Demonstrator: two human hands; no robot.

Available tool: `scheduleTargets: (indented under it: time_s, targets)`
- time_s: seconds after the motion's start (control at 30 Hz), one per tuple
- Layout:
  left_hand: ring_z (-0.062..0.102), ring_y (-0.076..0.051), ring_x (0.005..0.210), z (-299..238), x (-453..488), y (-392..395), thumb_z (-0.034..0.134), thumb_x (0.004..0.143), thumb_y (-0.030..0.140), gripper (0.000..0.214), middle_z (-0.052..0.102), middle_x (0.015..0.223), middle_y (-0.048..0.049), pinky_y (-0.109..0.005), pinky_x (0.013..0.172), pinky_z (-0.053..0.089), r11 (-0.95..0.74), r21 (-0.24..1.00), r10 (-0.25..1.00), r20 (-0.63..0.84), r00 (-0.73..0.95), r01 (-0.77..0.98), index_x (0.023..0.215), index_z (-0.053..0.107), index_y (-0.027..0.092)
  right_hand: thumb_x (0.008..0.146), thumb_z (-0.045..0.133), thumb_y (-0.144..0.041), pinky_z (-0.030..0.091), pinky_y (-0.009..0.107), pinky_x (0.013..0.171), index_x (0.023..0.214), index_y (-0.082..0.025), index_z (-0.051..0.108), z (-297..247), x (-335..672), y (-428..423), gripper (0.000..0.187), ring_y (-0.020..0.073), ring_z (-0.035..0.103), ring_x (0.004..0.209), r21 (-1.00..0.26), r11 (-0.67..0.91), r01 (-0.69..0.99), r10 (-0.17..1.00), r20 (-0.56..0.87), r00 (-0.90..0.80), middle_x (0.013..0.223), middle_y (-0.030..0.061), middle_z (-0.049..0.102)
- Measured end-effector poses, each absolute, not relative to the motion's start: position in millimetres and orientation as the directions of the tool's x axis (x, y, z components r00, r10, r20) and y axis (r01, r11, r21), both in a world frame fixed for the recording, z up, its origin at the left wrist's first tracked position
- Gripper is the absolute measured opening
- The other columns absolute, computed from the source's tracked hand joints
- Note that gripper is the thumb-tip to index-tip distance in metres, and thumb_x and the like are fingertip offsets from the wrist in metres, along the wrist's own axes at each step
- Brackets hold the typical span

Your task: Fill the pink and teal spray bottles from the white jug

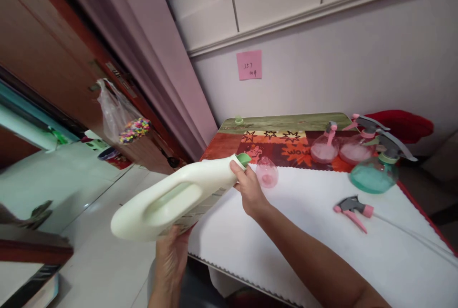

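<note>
Both hands hold a large pale detergent bottle (193, 179), tilted almost level with its green spout (244, 159) toward the right. My left hand (173, 246) supports the underside near the base. Around the neck, just behind the spout, my right hand (249, 186) is closed. Below and right of the spout, a pink transparent spray bottle (267, 174) stands without its head, with a little pink in the bottom. A grey and pink spray head (354, 210) with a long tube lies on the white table cover at the right.
Two pink spray bottles (324, 149) and a green one (374, 177) stand at the table's right. A small green cap (238, 120) sits at the back left. A pink note (249, 65) is on the wall. A bag of colourful bits (134, 129) hangs from the door at left.
</note>
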State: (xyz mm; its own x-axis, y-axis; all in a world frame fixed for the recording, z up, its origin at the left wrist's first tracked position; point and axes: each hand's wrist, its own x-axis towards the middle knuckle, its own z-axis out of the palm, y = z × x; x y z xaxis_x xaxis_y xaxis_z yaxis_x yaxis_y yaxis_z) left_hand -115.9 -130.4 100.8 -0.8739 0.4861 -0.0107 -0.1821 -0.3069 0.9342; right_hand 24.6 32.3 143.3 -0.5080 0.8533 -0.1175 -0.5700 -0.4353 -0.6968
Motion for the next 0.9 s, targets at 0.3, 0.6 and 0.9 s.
scheduleTargets:
  time_s: [0.3,0.6,0.9]
  targets:
    - [0.069,-0.031,0.107,120.5,-119.5,-102.7,0.096,0.044,0.046,0.063,0.079,0.099,0.0002,-0.044,0.084,0.063,-0.284,0.956,0.466,0.07,-0.882,-0.074,0.101,0.075,0.027,0.079,0.074,-0.051,0.059,0.034,0.079,0.111,-0.023,0.064,146.9,32.6,50.3,0.045,0.0215,0.07,0.1,-0.641,-0.512,-0.572,0.833,-0.208,-0.512,0.112,0.0057,0.075]
    - [0.067,-0.028,0.111,133.2,-118.5,-81.9,0.095,0.05,0.035,0.061,0.077,0.114,-0.0013,-0.037,0.078,0.064,-0.255,0.965,0.505,0.072,-0.86,-0.069,0.107,0.075,0.027,0.081,0.071,-0.048,0.059,0.033,0.082,0.112,-0.022,0.063,143.7,32.9,61.1,0.041,0.0225,0.069,0.104,-0.552,-0.552,-0.624,0.832,-0.328,-0.446,0.117,0.006,0.074]
    - [0.069,-0.023,0.099,144.0,-124.1,-77.4,0.096,0.049,0.03,0.063,0.078,0.108,-0.002,-0.03,0.071,0.063,-0.227,0.973,0.509,0.091,-0.856,-0.032,0.108,0.075,0.026,0.082,0.069,-0.045,0.058,0.028,0.075,0.108,-0.023,0.066,145.2,33.0,65.8,0.034,0.0211,0.068,0.108,-0.482,-0.598,-0.64,0.799,-0.413,-0.437,0.118,0.0041,0.074]
